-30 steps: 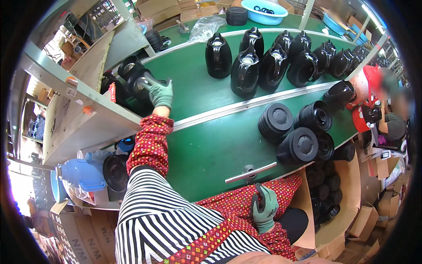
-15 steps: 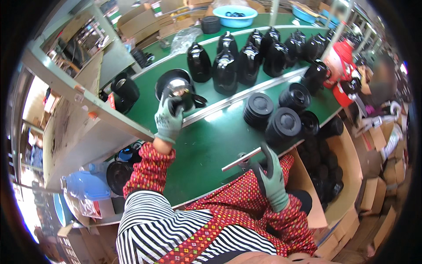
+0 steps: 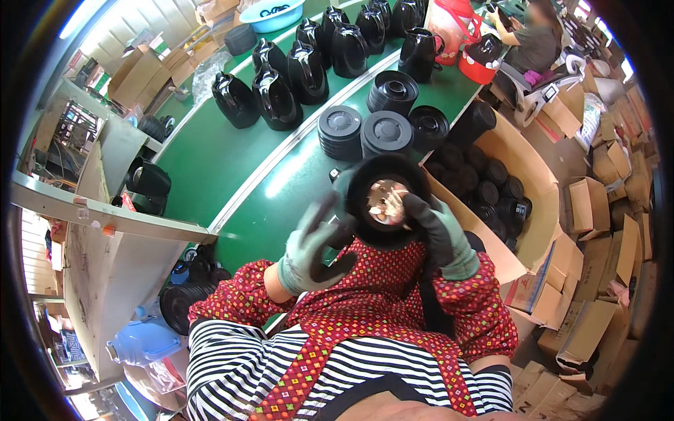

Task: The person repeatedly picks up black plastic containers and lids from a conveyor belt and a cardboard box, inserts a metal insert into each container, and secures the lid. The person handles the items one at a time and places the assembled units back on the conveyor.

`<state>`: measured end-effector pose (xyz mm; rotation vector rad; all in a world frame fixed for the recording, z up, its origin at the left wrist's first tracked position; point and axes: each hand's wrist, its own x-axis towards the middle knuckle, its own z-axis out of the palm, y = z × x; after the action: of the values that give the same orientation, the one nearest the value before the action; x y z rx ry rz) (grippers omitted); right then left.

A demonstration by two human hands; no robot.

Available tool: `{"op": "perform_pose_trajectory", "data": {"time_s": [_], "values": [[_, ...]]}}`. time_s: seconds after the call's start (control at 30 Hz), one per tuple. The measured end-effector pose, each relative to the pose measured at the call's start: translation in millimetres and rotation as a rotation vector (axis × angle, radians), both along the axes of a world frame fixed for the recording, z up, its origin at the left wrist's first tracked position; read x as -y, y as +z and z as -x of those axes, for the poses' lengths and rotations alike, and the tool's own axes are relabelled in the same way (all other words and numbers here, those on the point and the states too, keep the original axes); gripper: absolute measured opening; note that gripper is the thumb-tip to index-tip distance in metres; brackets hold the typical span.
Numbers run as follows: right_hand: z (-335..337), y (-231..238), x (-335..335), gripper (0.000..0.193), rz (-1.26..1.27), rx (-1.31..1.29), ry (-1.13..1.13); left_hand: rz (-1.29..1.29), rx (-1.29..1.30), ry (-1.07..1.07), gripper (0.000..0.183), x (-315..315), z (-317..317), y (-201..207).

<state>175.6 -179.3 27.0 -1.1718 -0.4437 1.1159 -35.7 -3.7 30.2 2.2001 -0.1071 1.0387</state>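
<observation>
In front of my lap is a black jug (image 3: 359,228), its round open end facing up and a mirror-like silver surface inside. My right hand (image 3: 446,238), in a grey-green glove with dark fingers, grips its right rim. To the left of the jug is my left hand (image 3: 309,252), gloved alike, its fingers spread and slightly blurred. It appears apart from the jug, though the fingertips are close to the wall. Just beyond stand stacks of round black lids (image 3: 340,123) on the green worktable (image 3: 263,184).
Several glossy black jugs (image 3: 277,98) stand beyond a metal rail. To my right, a cardboard box (image 3: 537,165) holds black round parts. A red-and-white container (image 3: 453,28) stands at the far right, near a seated person (image 3: 537,38). A blue basin (image 3: 272,15) is far back.
The jug has come from the upper left of the table to above my lap. My right hand now grips it; my left hand has come back and spread its fingers. The view has shifted.
</observation>
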Motion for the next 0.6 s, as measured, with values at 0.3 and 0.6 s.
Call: {"op": "perform_pose_trajectory", "data": {"time_s": [0.3, 0.6], "values": [[-36.7, -19.0, 63.8, 0.070, -0.151, -0.030, 0.264, 1.491, -0.544, -0.836, 0.066, -30.8, 8.8, -102.6], [-24.7, 45.1, -54.4, 0.070, 0.022, 0.129, 0.765, 1.599, -0.519, -0.944, 0.064, -24.7, 0.8, -109.1]]}}
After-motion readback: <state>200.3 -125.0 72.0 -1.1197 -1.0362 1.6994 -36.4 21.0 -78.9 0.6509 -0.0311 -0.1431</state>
